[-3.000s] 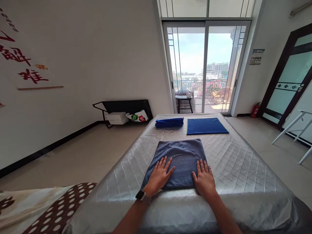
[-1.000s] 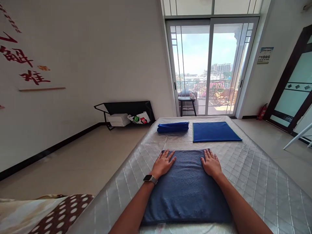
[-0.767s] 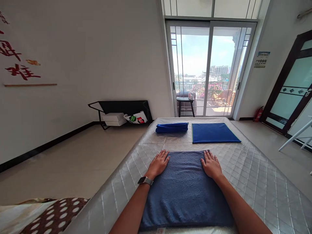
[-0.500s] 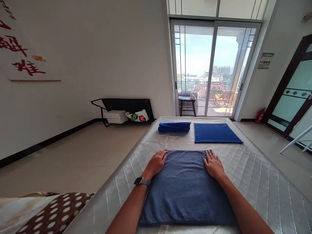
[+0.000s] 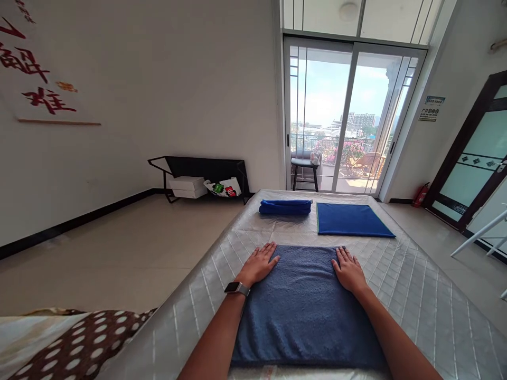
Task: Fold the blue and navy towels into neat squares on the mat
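Note:
A greyish-blue towel [image 5: 304, 311] lies spread in front of me on the quilted mattress [image 5: 198, 311], with slight wrinkles near its far edge. My left hand [image 5: 259, 264], a watch [image 5: 236, 288] on its wrist, rests flat at the towel's far left corner, fingers stretched out. At the far right corner my right hand [image 5: 349, 269] lies flat too, its fingers extended over the cloth. Beyond the towel, toward the mattress's far end, sit a rolled or folded bright blue cloth [image 5: 285, 207] and a flat blue cloth [image 5: 354, 219] with a green edge.
Brown polka-dot fabric [image 5: 79, 345] lies at the lower left. A black rack [image 5: 204, 164] with white boxes [image 5: 187, 187] stands by the wall. Past the far end are sliding glass doors [image 5: 320, 116]; a fire extinguisher [image 5: 420, 195] and white metal legs [image 5: 479, 232] are at the right.
My left hand has shifted slightly right and its fingers have spread out flatter on the towel's corner. My right hand stays nearly in place. The view has tilted a little.

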Action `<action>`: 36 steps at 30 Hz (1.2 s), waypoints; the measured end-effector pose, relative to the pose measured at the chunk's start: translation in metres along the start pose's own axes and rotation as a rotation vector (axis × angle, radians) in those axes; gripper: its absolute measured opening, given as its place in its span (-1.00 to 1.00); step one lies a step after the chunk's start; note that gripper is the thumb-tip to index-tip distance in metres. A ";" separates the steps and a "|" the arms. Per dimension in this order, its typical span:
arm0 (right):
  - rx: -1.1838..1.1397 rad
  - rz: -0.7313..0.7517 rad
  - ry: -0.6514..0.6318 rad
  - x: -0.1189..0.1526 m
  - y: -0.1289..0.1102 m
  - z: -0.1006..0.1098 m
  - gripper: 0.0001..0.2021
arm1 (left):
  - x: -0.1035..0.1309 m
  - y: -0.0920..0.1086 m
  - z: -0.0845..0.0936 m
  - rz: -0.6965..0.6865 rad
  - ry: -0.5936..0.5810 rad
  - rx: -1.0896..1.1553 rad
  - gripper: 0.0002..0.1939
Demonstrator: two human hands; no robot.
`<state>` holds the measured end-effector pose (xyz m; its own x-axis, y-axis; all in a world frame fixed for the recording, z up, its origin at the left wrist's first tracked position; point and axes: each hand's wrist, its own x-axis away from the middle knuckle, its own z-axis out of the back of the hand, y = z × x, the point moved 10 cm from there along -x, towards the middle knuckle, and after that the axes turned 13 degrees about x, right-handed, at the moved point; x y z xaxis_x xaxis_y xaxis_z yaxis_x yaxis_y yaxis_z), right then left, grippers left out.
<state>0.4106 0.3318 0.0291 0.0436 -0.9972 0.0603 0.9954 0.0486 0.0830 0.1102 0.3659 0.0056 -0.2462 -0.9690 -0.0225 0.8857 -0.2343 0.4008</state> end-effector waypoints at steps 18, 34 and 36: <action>-0.076 -0.027 0.039 0.003 0.000 0.004 -0.38 | 0.009 0.161 -0.013 -0.410 0.121 -0.020 -0.42; -0.105 -0.004 0.010 0.001 -0.001 0.001 -0.36 | -0.021 0.070 -0.026 -0.044 0.011 -0.062 -0.38; -0.102 -0.004 0.008 0.001 -0.001 0.000 -0.36 | -0.017 0.037 -0.014 0.016 0.038 -0.069 -0.36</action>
<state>0.4091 0.3308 0.0291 0.0403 -0.9978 0.0522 0.9991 0.0393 -0.0187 0.1525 0.3730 0.0077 -0.2183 -0.9745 -0.0516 0.9147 -0.2227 0.3372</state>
